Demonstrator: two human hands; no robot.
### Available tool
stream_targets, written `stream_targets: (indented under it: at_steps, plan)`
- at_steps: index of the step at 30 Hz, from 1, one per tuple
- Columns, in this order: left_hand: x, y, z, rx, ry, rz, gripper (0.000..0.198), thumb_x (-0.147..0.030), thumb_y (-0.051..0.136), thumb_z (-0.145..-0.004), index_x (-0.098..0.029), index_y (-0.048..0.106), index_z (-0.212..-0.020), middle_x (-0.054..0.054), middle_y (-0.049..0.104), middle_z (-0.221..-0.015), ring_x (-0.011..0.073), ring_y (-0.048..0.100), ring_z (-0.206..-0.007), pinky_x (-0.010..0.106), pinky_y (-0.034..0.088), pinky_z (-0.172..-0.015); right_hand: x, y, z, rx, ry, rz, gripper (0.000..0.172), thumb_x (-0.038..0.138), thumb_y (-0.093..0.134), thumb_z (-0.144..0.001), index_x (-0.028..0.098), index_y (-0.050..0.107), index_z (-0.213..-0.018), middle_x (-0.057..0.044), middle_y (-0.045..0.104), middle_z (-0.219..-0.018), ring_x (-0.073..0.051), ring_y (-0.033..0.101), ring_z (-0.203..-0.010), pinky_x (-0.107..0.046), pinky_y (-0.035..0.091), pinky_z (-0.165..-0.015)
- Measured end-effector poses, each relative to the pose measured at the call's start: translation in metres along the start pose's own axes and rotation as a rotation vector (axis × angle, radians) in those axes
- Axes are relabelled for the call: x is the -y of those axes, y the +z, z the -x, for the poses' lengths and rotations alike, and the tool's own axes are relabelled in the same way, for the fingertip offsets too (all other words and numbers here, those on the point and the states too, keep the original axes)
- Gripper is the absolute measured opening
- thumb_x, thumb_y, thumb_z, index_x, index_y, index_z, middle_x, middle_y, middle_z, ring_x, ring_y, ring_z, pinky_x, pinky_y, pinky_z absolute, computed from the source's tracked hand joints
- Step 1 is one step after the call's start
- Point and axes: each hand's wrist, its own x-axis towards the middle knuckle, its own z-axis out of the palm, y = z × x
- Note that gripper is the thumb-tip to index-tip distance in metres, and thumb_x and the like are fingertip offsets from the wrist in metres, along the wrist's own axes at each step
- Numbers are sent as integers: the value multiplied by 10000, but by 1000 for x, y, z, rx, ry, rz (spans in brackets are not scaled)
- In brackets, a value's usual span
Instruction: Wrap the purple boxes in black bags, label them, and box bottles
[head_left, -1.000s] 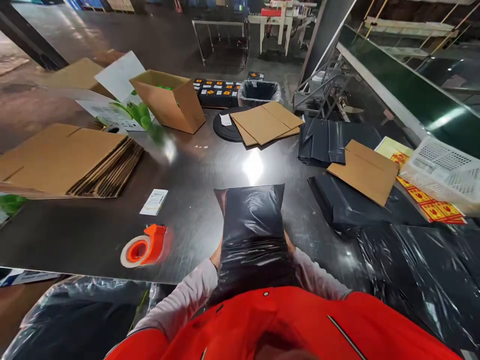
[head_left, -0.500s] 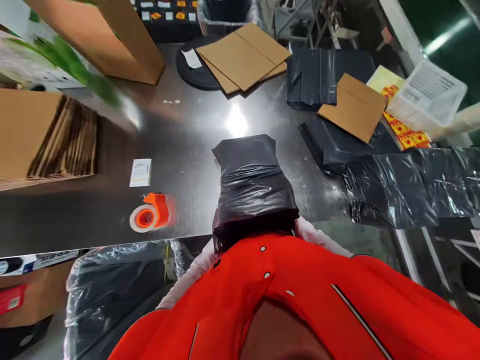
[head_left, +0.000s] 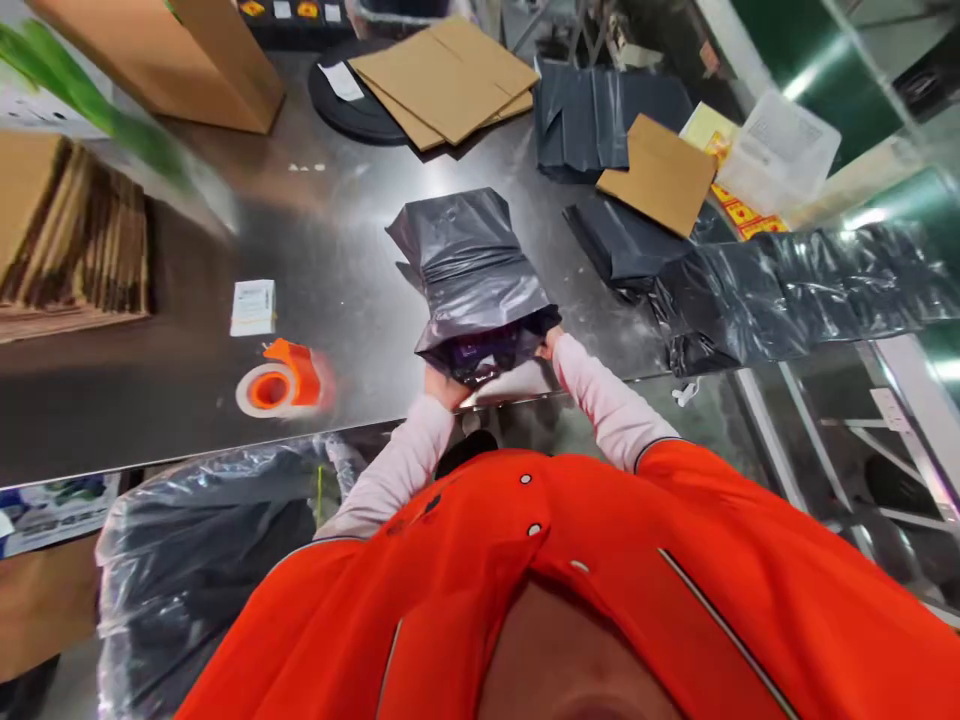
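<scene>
Bag (head_left: 476, 265), mid-frame, something purple (head_left: 471, 352) inside, not yet closed! My left hand (head_left: 447, 387) and right hand (head_left: 550, 343) grip its open end.

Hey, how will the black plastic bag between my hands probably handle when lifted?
The black plastic bag will probably flex, since its skin is creased and one far corner juts loosely. It may feel slippery, as the plastic shines. Whatever is inside could slide out, because the near end looks open.
</scene>
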Motion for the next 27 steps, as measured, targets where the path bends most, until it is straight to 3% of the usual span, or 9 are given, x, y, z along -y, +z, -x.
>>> stream_targets:
  at_steps: [2,5,7,11,13,16,22,24,27]
  plan:
    - [24,-5,32,95,-20,181,713,-277,32,-1176,-111,688,-954,96,825,-1042,89,768,-1006,345,622,-1009,-30,-25,4,69,30,-30,464,470,383,-1168,113,637,-1321,-89,751,-1065,-137,737,-789,-263,614,-710]
    - [66,-10,76,188,-243,477,636,-535,213,-1143,-134,684,-1293,203,793,-1180,283,804,-1075,518,658,-976,-83,-68,13,49,47,110,487,512,452,-1127,106,679,-1273,-147,781,-1066,-190,773,-815,-294,620,-743]
    - [74,-5,89,34,-325,459,679,-606,471,-1065,-124,520,-1541,262,696,-1370,349,768,-1176,547,642,-1001,-102,-79,15,-66,-27,233,543,485,680,-1024,102,633,-1406,-204,751,-1261,-242,772,-1036,-346,617,-913]
    - [20,12,57,-511,121,-257,1165,-474,870,-820,-139,246,-1744,272,262,-1764,419,340,-1625,533,409,-1287,-73,-46,4,-311,-508,490,1188,452,934,-781,107,290,-1718,-276,413,-1672,-344,473,-1526,-442,433,-1242]
    - [-12,15,30,-559,257,-529,1033,-355,819,-862,-167,314,-1744,214,189,-1810,420,240,-1666,542,305,-1343,-47,-23,-5,-398,-645,594,1109,429,857,-859,112,260,-1738,-263,372,-1697,-367,440,-1540,-479,412,-1256]
    - [-26,7,12,-371,265,-693,687,-99,525,-951,-143,540,-1636,169,429,-1724,316,423,-1603,440,345,-1334,-35,-20,-15,-275,-690,753,667,135,514,-999,114,456,-1663,-202,537,-1585,-286,553,-1436,-406,445,-1219]
    - [17,-16,57,-90,216,-871,587,-72,491,-961,-170,697,-1502,162,592,-1594,349,602,-1458,476,454,-1251,-80,-69,-1,-54,-741,998,549,80,562,-943,157,710,-1466,-182,708,-1393,-304,668,-1272,-434,492,-1161]
    - [6,-32,66,140,147,-937,374,-134,669,-922,-160,831,-1259,178,771,-1319,383,731,-1254,493,540,-1140,-73,-79,10,29,-678,1069,391,123,741,-868,192,830,-1242,-153,790,-1188,-329,722,-1143,-483,523,-1094]
    - [-48,-64,43,393,210,-895,295,-220,922,-752,-171,859,-1037,77,841,-1034,262,796,-992,351,601,-1004,-23,-87,14,222,-587,1150,341,193,959,-689,215,868,-1017,-75,800,-881,-315,760,-967,-440,560,-972]
